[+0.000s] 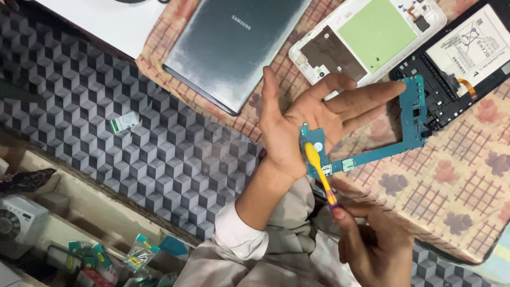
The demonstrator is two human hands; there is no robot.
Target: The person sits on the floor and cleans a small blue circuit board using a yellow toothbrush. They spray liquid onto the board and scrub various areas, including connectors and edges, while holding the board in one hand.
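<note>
- The left hand (297,125) lies palm up with its grip loose and fingers spread, a teal L-shaped circuit board (411,119) resting across the palm and fingertips, held above the desk.
- The right hand (372,244) has its grip closed on the purple end of a yellow toothbrush (319,170), pinched between thumb and fingers.
- The brush head touches the lower end of the circuit board, close to the heel of the left palm.
- Under both hands lies a peach cloth (467,186) with a checked and leaf print, spread over the desk.
- On the cloth, beyond the left hand, a grey tablet back cover (234,53) lies flat.
- Just beside it to the right sits a white tablet frame (319,58) with a green panel (377,32) in its middle.
- At the far right an opened black tablet body (451,101) shows its white battery (473,42), near the top end of the circuit board.
- The desk (106,90) carries a grey cube-pattern covering; a small white and green slip (125,122) lies on it, well apart from the hands.
- Lower left, an open drawer (79,212) holds small packets (139,255) and a white boxy item (18,220).
</note>
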